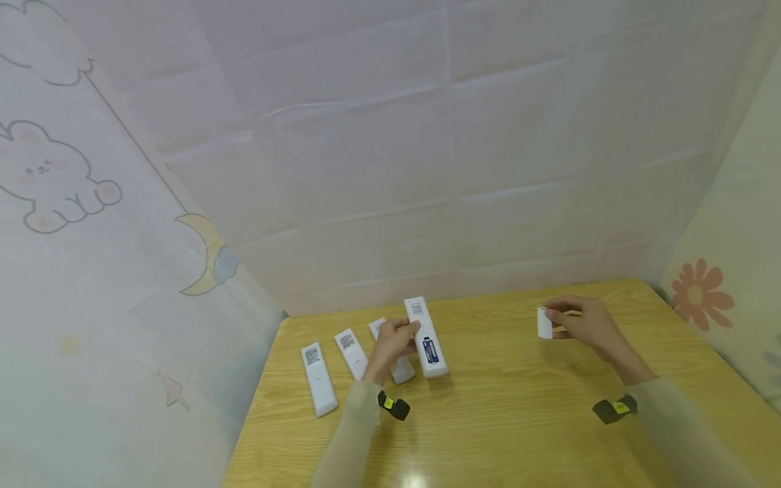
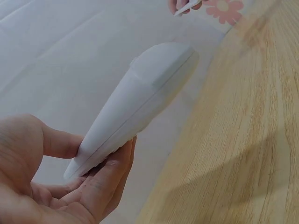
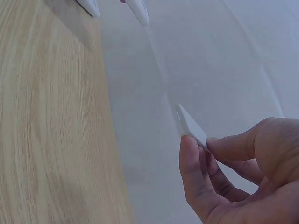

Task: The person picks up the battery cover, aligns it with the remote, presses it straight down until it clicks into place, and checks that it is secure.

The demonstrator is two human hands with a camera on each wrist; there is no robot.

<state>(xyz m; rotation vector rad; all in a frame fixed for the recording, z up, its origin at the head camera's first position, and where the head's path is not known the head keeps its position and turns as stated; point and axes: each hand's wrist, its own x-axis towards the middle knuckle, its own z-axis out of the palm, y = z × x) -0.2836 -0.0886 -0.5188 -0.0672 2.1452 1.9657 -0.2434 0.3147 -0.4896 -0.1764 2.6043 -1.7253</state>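
Note:
A white remote control (image 1: pixel 419 317) is held up by my left hand (image 1: pixel 393 346), back side facing me, its battery compartment uncovered with dark blue batteries (image 1: pixel 430 350) inside. In the left wrist view, thumb and fingers grip one end of the remote (image 2: pixel 131 102). My right hand (image 1: pixel 584 327), well off to the right above the table, pinches a small white battery cover (image 1: pixel 544 323) between thumb and fingers. The right wrist view shows that cover (image 3: pixel 190 126) edge-on, apart from the remote.
Three more white remotes lie on the wooden table (image 1: pixel 488 434) at the left: an outer one (image 1: pixel 320 381), a middle one (image 1: pixel 352 352) and one (image 1: pixel 403 371) partly behind my left hand. A pale cloth wall (image 1: pixel 427 169) stands behind the table, with patterned cloth at both sides.

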